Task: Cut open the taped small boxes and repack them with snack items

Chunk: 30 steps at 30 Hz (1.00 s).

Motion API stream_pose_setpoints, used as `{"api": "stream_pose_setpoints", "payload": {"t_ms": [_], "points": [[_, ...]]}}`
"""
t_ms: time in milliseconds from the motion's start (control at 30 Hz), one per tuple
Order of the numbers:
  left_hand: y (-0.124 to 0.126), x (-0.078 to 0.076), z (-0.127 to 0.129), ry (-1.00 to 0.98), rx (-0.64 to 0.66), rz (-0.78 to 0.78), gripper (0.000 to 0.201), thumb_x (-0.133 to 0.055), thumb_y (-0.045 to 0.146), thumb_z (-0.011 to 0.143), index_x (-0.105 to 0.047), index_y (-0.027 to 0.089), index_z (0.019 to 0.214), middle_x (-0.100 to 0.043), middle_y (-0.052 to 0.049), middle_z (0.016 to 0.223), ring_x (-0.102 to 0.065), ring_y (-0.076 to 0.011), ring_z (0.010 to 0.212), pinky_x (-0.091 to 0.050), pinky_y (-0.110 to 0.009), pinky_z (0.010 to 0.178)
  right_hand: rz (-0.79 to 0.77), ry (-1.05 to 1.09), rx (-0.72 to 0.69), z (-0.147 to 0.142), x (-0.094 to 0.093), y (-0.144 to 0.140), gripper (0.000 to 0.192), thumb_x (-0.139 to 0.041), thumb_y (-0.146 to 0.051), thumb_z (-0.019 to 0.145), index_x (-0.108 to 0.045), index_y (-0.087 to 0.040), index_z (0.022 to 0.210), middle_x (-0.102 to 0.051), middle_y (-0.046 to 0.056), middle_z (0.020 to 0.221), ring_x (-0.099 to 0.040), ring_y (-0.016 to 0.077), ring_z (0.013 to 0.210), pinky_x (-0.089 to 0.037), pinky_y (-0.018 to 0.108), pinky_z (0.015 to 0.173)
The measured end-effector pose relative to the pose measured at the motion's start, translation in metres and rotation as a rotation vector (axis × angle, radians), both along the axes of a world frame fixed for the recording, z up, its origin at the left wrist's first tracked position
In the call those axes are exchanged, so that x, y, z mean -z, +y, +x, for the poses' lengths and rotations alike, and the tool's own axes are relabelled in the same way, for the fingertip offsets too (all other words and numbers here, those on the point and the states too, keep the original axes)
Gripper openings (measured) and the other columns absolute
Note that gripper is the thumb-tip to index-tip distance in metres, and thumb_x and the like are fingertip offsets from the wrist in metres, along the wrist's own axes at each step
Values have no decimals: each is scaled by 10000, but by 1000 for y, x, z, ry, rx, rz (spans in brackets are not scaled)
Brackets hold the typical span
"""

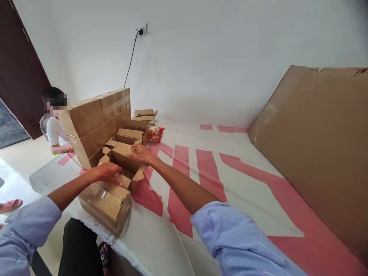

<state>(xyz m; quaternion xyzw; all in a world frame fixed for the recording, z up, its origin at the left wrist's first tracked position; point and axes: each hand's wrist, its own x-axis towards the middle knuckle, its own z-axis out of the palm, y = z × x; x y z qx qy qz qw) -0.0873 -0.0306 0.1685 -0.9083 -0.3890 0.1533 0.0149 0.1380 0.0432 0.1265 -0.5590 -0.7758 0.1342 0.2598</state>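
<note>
An open cardboard box with its flaps raised stands on the cloth-covered table, between my two hands. My left hand is at the box's near edge, its fingers closed over the flap there. At the far side, my right hand grips the edge of another flap, thumb and fingers bent round it. The inside of the box that I can see is bare brown card. Just in front of it, nearer me, lies a taped cardboard box, partly under my left hand.
A stack of taped boxes stands at the left. Behind the open box are more boxes and a red snack packet. A large cardboard sheet leans at the right. A person sits beyond the stack.
</note>
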Motion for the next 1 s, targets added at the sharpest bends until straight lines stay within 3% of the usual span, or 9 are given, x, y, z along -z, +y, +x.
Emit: {"api": "stream_pose_setpoints", "payload": {"t_ms": [100,233,433,633,800,1000], "points": [[5,16,1,89,-46,98,285,-797,415,905,-752,226,1114,-793,-104,1167,-728,-306,1168,-513,-375,971,114,91,69,17,1,-16,375,-630,-379,965,-705,-166,1264,-723,159,1275,-655,285,1203,-496,383,1029],[23,27,8,107,-93,162,214,-771,340,934,-755,217,1107,-804,-122,1130,-739,-317,1149,-519,-384,929,231,194,162,45,17,-58,428,-509,-378,1007,-654,-149,1338,-691,184,1315,-617,293,1253,-494,439,1062],[46,34,23,76,-112,228,216,-766,330,936,-778,207,1112,-789,-155,1118,-741,-342,1121,-510,-398,910,222,409,201,76,78,-143,455,-551,-489,981,-662,-171,1287,-714,164,1229,-676,301,1148,-547,468,980],[55,36,25,73,-85,248,217,-802,333,917,-793,237,1111,-734,-130,1181,-716,-319,1146,-497,-386,927,153,345,200,94,137,-211,362,-530,-474,1001,-683,-205,1189,-735,146,1159,-683,312,1128,-549,481,985],[63,36,28,71,-55,261,241,-804,336,926,-774,245,1148,-674,-121,1270,-699,-302,1161,-497,-370,915,130,261,217,102,172,-237,298,-490,-436,1027,-682,-234,1134,-745,119,1090,-686,299,1024,-554,451,875],[79,34,38,79,-15,272,241,-790,309,942,-752,235,1168,-662,-125,1314,-696,-291,1165,-486,-364,911,205,170,276,99,201,-240,260,-489,-379,1022,-710,-249,1065,-748,126,1134,-677,304,1062,-520,428,841]]}}
